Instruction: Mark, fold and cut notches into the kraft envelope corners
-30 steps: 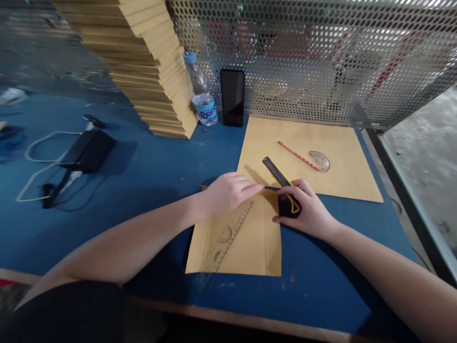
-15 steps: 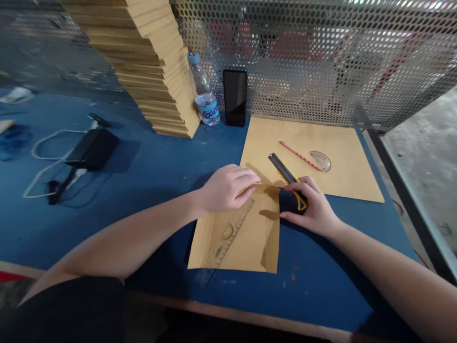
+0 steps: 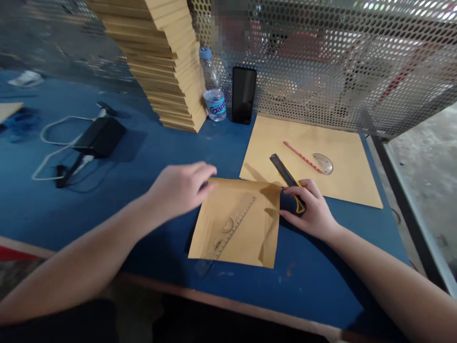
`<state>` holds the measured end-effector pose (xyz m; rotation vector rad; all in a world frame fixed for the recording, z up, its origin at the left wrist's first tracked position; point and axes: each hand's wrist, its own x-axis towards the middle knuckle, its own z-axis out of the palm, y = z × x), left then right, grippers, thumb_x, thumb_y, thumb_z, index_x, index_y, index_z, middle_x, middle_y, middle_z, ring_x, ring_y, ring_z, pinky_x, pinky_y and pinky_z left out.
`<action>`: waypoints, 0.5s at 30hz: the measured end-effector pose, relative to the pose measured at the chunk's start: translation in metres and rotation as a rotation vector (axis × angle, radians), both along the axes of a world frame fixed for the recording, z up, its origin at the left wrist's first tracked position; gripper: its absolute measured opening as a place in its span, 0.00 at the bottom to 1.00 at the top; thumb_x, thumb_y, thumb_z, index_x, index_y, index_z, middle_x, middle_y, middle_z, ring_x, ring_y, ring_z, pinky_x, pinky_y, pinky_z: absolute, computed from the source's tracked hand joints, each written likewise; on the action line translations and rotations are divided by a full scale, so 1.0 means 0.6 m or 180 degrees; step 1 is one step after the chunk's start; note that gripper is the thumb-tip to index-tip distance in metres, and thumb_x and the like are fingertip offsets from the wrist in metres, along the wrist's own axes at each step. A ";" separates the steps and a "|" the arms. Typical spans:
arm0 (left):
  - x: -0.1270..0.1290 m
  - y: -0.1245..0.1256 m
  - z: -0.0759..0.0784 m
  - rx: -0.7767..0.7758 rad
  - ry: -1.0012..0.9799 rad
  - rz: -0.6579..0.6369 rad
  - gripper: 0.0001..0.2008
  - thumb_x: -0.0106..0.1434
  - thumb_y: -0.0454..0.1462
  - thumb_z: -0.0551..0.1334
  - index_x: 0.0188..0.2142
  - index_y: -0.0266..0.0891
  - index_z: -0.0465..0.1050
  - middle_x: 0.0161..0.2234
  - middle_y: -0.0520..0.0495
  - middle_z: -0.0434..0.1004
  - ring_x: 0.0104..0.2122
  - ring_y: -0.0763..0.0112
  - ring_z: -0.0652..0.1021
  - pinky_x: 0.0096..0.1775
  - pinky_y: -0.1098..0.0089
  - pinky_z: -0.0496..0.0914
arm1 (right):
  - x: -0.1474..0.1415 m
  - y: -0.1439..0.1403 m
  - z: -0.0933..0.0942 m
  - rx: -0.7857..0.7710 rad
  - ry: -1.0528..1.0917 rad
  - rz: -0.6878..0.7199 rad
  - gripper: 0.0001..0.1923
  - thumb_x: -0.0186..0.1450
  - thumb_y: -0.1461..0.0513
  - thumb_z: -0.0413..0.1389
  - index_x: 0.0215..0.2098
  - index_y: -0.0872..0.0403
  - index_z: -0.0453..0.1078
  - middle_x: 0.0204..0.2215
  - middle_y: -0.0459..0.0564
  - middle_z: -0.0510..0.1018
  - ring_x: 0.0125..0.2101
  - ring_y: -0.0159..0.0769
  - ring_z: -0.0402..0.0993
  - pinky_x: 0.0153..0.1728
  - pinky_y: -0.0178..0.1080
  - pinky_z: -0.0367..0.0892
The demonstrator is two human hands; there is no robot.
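Head camera looks down on a blue table [image 3: 150,157]. At far left a black box [image 3: 100,137] lies among white cables [image 3: 53,143]. Behind it, toward the middle, a tall leaning stack of tan boards [image 3: 167,62] stands against the perforated metal screen [image 3: 321,57], with a water bottle [image 3: 213,88] just beside the stack and a dark phone [image 3: 243,95] propped upright next to the bottle.

The left hand [image 3: 180,188] is over the table with its fingers loosely curled, closed on nothing; its fingertips are at the upper left corner of the small tan sheet [image 3: 246,233], touching or just above it, which cannot be told apart. That sheet lies flat near the table's front edge, its right edge slightly lifted. A clear ruler [image 3: 232,224] rests slantwise on it, between the two hands and apart from both.

The right hand [image 3: 310,209] lies just beside the sheet's right edge, wrapped around the black and yellow handle of a utility knife [image 3: 285,176]. The knife's body points up and left, over the corner of a larger tan sheet [image 3: 342,186]. On that larger sheet, well apart from the hand, lie a red pencil [image 3: 303,157] and, just beside the pencil's right end, a small protractor [image 3: 323,163].
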<state>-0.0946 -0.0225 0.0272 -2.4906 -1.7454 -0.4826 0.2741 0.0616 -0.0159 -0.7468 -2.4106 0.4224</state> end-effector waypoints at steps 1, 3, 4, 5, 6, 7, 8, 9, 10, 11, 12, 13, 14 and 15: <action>0.019 -0.037 -0.008 0.0044 0.0052 -0.0276 0.13 0.74 0.41 0.58 0.49 0.38 0.78 0.36 0.46 0.83 0.30 0.66 0.80 0.29 0.68 0.67 | -0.001 0.000 0.000 0.0015 0.0000 0.0006 0.20 0.69 0.52 0.66 0.55 0.48 0.69 0.46 0.56 0.70 0.47 0.48 0.73 0.47 0.51 0.78; 0.060 -0.107 -0.022 -0.0001 0.0237 -0.0755 0.18 0.73 0.48 0.61 0.50 0.36 0.78 0.38 0.43 0.84 0.32 0.62 0.81 0.30 0.65 0.71 | -0.002 -0.001 -0.002 0.0027 -0.0019 0.0042 0.21 0.68 0.51 0.66 0.55 0.49 0.70 0.46 0.56 0.70 0.46 0.47 0.74 0.46 0.50 0.78; 0.078 -0.136 -0.029 0.0030 0.0345 -0.0775 0.20 0.72 0.48 0.63 0.52 0.34 0.78 0.42 0.40 0.84 0.37 0.58 0.82 0.33 0.63 0.73 | -0.002 -0.002 -0.003 0.0029 -0.0035 0.0069 0.22 0.68 0.50 0.67 0.55 0.49 0.70 0.47 0.56 0.69 0.46 0.47 0.74 0.45 0.50 0.78; 0.093 -0.161 -0.035 0.0064 0.0418 -0.0746 0.19 0.71 0.45 0.64 0.52 0.33 0.78 0.45 0.38 0.84 0.41 0.55 0.83 0.36 0.61 0.75 | -0.003 -0.002 -0.005 0.0032 -0.0052 0.0094 0.23 0.67 0.49 0.67 0.54 0.49 0.70 0.47 0.56 0.69 0.45 0.47 0.74 0.45 0.50 0.79; 0.104 -0.181 -0.041 0.0015 0.0465 -0.0718 0.15 0.71 0.41 0.65 0.52 0.33 0.79 0.48 0.38 0.84 0.44 0.55 0.83 0.39 0.60 0.75 | -0.003 -0.002 -0.007 0.0037 -0.0071 0.0113 0.24 0.67 0.48 0.67 0.55 0.49 0.71 0.47 0.56 0.69 0.46 0.47 0.74 0.45 0.50 0.79; 0.110 -0.196 -0.048 0.0054 0.0435 -0.0793 0.13 0.71 0.38 0.64 0.52 0.33 0.79 0.49 0.38 0.84 0.45 0.55 0.83 0.44 0.58 0.76 | -0.004 -0.003 -0.009 0.0044 -0.0091 0.0122 0.24 0.67 0.48 0.67 0.55 0.49 0.71 0.48 0.57 0.69 0.46 0.48 0.74 0.45 0.51 0.79; 0.112 -0.209 -0.053 0.0112 0.0412 -0.0856 0.12 0.72 0.35 0.63 0.52 0.33 0.80 0.52 0.38 0.84 0.47 0.55 0.83 0.47 0.57 0.76 | -0.004 -0.003 -0.010 0.0051 -0.0112 0.0122 0.24 0.67 0.47 0.67 0.55 0.49 0.71 0.48 0.57 0.68 0.46 0.48 0.74 0.46 0.51 0.79; 0.110 -0.220 -0.059 0.0194 0.0384 -0.0904 0.12 0.72 0.32 0.61 0.51 0.33 0.80 0.53 0.38 0.84 0.48 0.55 0.83 0.49 0.56 0.75 | -0.003 -0.003 -0.012 0.0058 -0.0133 0.0114 0.24 0.67 0.48 0.68 0.55 0.49 0.71 0.48 0.57 0.68 0.47 0.49 0.74 0.47 0.52 0.79; 0.104 -0.230 -0.064 0.0275 0.0366 -0.0919 0.13 0.73 0.29 0.59 0.51 0.33 0.81 0.53 0.38 0.85 0.49 0.55 0.83 0.51 0.56 0.74 | -0.003 -0.004 -0.014 0.0064 -0.0152 0.0103 0.24 0.67 0.48 0.68 0.55 0.49 0.71 0.48 0.57 0.69 0.47 0.49 0.74 0.47 0.53 0.79; 0.096 -0.239 -0.068 0.0340 0.0345 -0.0915 0.14 0.73 0.28 0.57 0.50 0.33 0.81 0.53 0.38 0.85 0.49 0.55 0.83 0.51 0.56 0.74 | -0.002 -0.004 -0.015 0.0069 -0.0170 0.0096 0.24 0.67 0.48 0.68 0.55 0.49 0.71 0.48 0.57 0.69 0.47 0.49 0.74 0.48 0.54 0.79; 0.085 -0.249 -0.072 0.0354 0.0343 -0.0909 0.15 0.73 0.27 0.55 0.50 0.32 0.81 0.53 0.38 0.85 0.49 0.55 0.83 0.51 0.56 0.73 | -0.002 -0.004 -0.017 0.0073 -0.0186 0.0095 0.24 0.67 0.49 0.68 0.55 0.49 0.71 0.48 0.57 0.69 0.46 0.49 0.75 0.48 0.54 0.79; 0.073 -0.259 -0.075 0.0362 0.0330 -0.0951 0.16 0.73 0.27 0.54 0.50 0.32 0.82 0.53 0.38 0.85 0.50 0.55 0.83 0.52 0.55 0.73 | -0.002 -0.004 -0.018 0.0077 -0.0198 0.0095 0.23 0.67 0.50 0.67 0.55 0.49 0.71 0.49 0.57 0.69 0.46 0.49 0.75 0.48 0.55 0.79; 0.058 -0.270 -0.078 0.0349 0.0324 -0.1006 0.17 0.74 0.26 0.54 0.51 0.32 0.81 0.54 0.38 0.85 0.52 0.55 0.82 0.54 0.55 0.72 | -0.002 -0.004 -0.019 0.0081 -0.0206 0.0095 0.23 0.67 0.50 0.67 0.55 0.49 0.71 0.49 0.58 0.69 0.46 0.49 0.75 0.49 0.55 0.79; 0.042 -0.281 -0.081 0.0350 0.0305 -0.1069 0.18 0.74 0.26 0.54 0.52 0.33 0.81 0.55 0.39 0.84 0.54 0.54 0.82 0.56 0.54 0.71 | -0.002 -0.004 -0.020 0.0082 -0.0211 0.0093 0.22 0.68 0.51 0.67 0.55 0.49 0.71 0.49 0.58 0.69 0.47 0.50 0.75 0.49 0.56 0.79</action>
